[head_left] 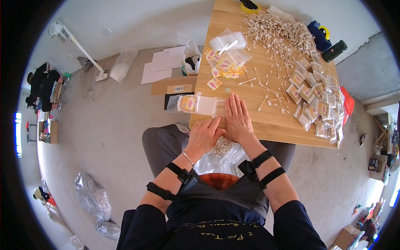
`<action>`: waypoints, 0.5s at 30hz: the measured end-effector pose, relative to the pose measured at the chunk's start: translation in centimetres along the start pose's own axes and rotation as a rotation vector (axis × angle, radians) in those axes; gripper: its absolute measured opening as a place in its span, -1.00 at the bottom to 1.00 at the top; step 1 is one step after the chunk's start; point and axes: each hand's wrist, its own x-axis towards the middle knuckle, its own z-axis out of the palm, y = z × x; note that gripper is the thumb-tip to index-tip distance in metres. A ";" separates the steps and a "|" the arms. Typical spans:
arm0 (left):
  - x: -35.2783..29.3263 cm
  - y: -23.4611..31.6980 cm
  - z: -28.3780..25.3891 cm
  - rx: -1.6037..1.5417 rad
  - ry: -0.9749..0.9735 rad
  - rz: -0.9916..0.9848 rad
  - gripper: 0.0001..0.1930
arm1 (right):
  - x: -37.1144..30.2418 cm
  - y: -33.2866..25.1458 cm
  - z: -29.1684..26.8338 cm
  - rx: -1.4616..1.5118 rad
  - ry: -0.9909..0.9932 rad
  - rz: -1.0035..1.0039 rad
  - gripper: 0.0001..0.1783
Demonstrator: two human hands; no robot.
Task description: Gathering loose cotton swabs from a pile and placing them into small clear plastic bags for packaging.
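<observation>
A small row of cotton swabs (218,108) lies side by side near the table's front left edge. Flat on the wood, my right hand (238,120) rests along the row's right side with its fingers stretched out. From below, my left hand (203,135) reaches to the row's near ends, its fingers extended and its thumb close to my right hand. Left of the row, a clear bag (183,104) of swabs with a yellow label card (189,103) sticks out past the table edge. More loose swabs (223,146) sit in clear plastic on my lap.
A large heap of swabs (283,35) covers the back of the wooden table (258,118). Filled packets (318,98) are piled at the right. Yellow cards (227,66) and clear bags (229,41) lie at the back left, stray swabs (273,100) mid-table. A dark bottle (334,51) stands behind.
</observation>
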 end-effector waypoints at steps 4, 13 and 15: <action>0.2 0.1 0.1 -0.008 0.006 -0.037 -0.50 | 0.0 0.0 -0.1 -0.003 -0.018 -0.001 0.15; 0.8 0.4 -0.3 -0.007 -0.050 -0.064 -0.50 | 0.0 0.2 0.3 -0.033 0.018 -0.011 0.14; 0.8 0.4 -0.2 -0.007 -0.044 -0.058 -0.51 | 0.1 0.2 0.3 -0.018 0.009 -0.011 0.13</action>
